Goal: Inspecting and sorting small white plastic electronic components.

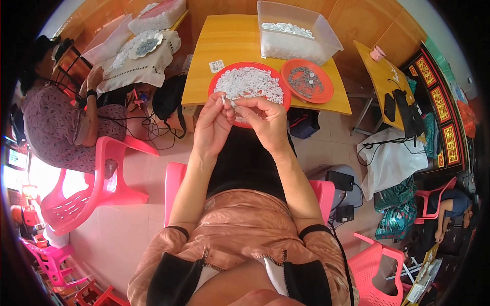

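Left hand: raised over the lap, fingers curled, thumb and forefinger pinched on a small white piece; the piece sits between the two hands, just in front of the near rim of the red plate.

Right hand: beside the left and touching it at the fingertips, fingers bent inward, tips closed on the same small white piece; its exact shape is too small to tell.

Red plate: on the near edge of the yellow table, heaped with small white pieces of the same kind.

Orange plate: just to the right of the red plate, holding a pile of small grey metal bits.

Clear plastic tub: behind both plates on the table, with more white pieces lying in it.

Pink chair: under the person, visible either side of the lap.

Second person: seated at far left on another pink chair, facing a cloth-covered table that carries a dish of pale pieces.

Second yellow table: at right, with a pink cup on it and dark items at its near end; a white bag lies on the floor below it.
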Demonstrator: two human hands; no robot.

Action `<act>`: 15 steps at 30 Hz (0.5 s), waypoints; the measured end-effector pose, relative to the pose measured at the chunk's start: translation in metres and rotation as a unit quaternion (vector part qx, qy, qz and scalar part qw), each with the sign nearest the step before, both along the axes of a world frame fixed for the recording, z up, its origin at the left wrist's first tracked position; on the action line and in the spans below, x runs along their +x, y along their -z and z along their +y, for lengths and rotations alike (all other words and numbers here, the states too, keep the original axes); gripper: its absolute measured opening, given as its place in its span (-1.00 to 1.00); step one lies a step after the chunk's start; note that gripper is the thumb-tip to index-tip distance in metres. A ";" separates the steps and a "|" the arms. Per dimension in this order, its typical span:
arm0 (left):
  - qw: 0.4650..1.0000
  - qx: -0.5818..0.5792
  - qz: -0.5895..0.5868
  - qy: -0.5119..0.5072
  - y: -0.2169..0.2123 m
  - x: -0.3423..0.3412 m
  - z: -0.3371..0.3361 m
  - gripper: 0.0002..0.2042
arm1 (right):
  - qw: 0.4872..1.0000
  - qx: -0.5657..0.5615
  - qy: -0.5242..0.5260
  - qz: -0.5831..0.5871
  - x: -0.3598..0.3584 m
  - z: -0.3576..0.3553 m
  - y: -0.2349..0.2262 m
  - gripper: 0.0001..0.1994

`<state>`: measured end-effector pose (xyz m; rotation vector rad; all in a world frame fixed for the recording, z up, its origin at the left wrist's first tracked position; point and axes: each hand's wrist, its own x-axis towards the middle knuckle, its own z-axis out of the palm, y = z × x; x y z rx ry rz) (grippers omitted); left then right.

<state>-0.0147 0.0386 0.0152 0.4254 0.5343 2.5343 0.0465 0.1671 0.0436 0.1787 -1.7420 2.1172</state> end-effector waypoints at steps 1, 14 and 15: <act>1.000 0.003 0.014 0.003 0.000 0.001 0.000 -0.87 | 1.000 -0.001 0.002 0.000 0.001 0.001 -0.001 -0.88; 0.998 -0.034 0.046 -0.017 -0.002 0.005 0.005 -0.89 | 0.990 -0.116 -0.034 -0.067 0.009 0.009 -0.007 -0.78; 0.998 -0.033 0.046 -0.016 -0.003 0.006 0.005 -0.89 | 0.986 -0.136 -0.028 -0.091 0.008 0.011 -0.005 -0.77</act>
